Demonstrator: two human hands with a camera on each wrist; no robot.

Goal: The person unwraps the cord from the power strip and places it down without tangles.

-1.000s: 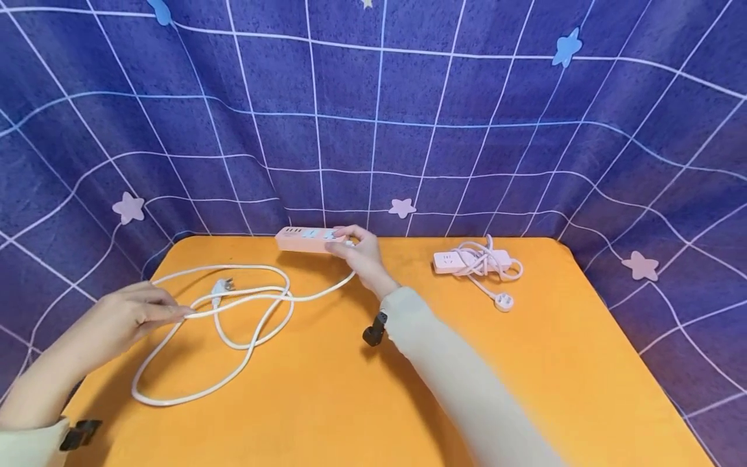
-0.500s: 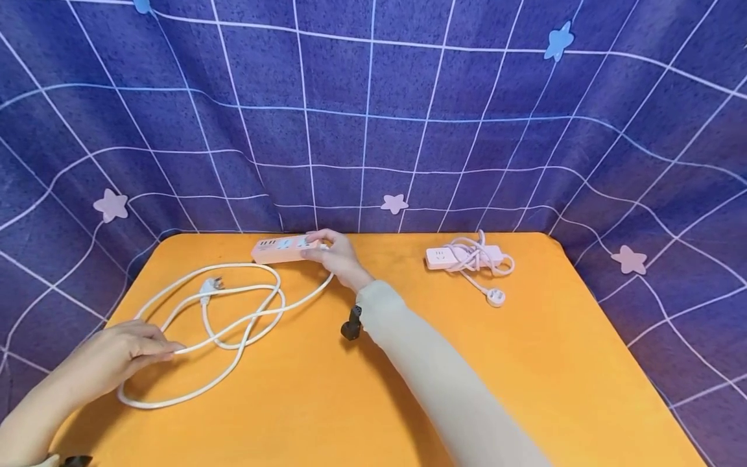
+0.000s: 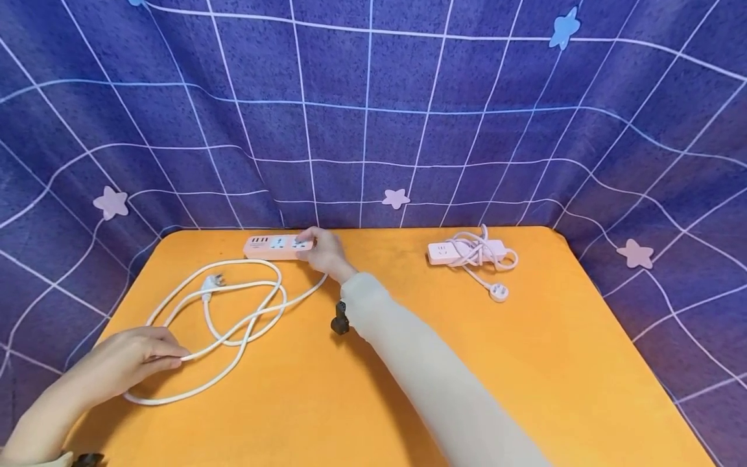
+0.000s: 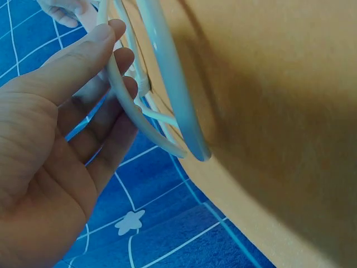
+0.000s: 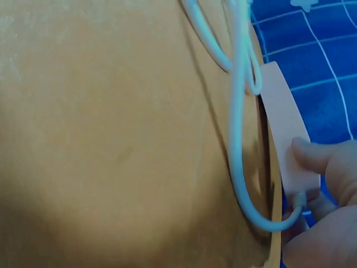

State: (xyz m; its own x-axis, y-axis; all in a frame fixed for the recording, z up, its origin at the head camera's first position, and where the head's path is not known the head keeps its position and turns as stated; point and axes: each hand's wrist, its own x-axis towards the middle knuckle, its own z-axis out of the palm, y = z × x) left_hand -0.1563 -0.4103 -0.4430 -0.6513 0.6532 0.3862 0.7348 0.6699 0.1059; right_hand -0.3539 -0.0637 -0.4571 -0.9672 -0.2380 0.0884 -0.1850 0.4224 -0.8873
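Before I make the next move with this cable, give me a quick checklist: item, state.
1. Left hand has the white cable: ok, pinched between thumb and fingers.
2. Right hand has the pink power strip: ok, held at the end where the cable comes out.
3. Cable loops clear of each other: not ok, they cross in several places.
4. Plug untouched by the hands: ok, it lies among the loops.
5. Pink power strip flat on the table: cannot tell, contact underneath is hidden.
6. Cord-wrapped strip out of the way: ok, apart on the right.
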